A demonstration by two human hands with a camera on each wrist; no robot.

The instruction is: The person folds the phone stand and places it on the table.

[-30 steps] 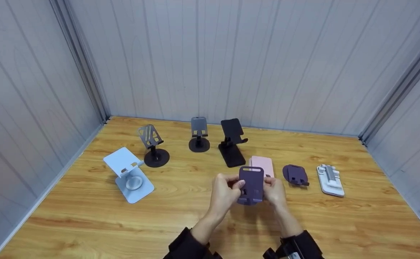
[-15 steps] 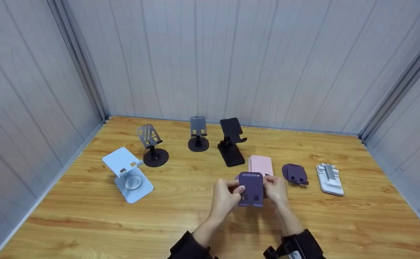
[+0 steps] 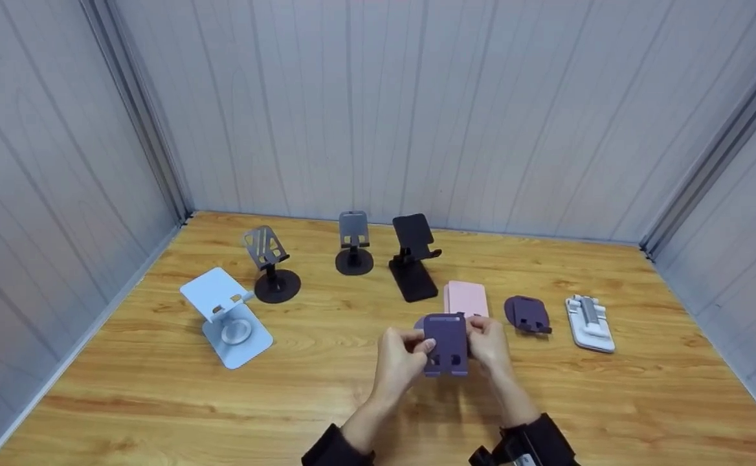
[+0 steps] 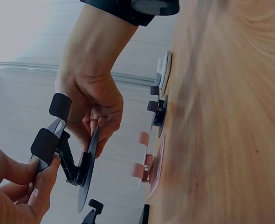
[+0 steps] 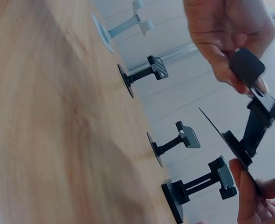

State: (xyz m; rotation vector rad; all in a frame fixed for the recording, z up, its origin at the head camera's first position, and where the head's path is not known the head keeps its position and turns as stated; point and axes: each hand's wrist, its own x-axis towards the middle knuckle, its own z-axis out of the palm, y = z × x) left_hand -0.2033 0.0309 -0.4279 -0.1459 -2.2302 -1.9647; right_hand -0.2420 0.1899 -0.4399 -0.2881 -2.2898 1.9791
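Both hands hold a purple phone stand [image 3: 444, 343] above the table. My left hand [image 3: 399, 364] pinches the side of its slotted top plate, thumb on the front face. With my right hand [image 3: 489, 347] I grip the edge of its round base [image 4: 86, 182], mostly hidden behind the plate in the head view. The left wrist view shows the short arm [image 4: 68, 158] bent between plate and base, leaving a gap. Two padded hooks, one a dark pad [image 4: 60, 106], stick out from the plate's lower end. Just behind the hands lies a folded pink phone stand [image 3: 467, 299].
A folded purple stand [image 3: 528, 314] and a folded white stand [image 3: 590, 323] lie on the right. Unfolded stands are at the back and left: black [image 3: 413, 259], grey [image 3: 353, 243], slotted grey [image 3: 271, 264] and light blue [image 3: 226, 317]. Panel walls [image 3: 378, 110] enclose the wooden table [image 3: 158, 401].
The held stand's plate has tipped, and its round base, earlier showing below the plate, now peeks out behind its upper left. Both hands keep their grip.
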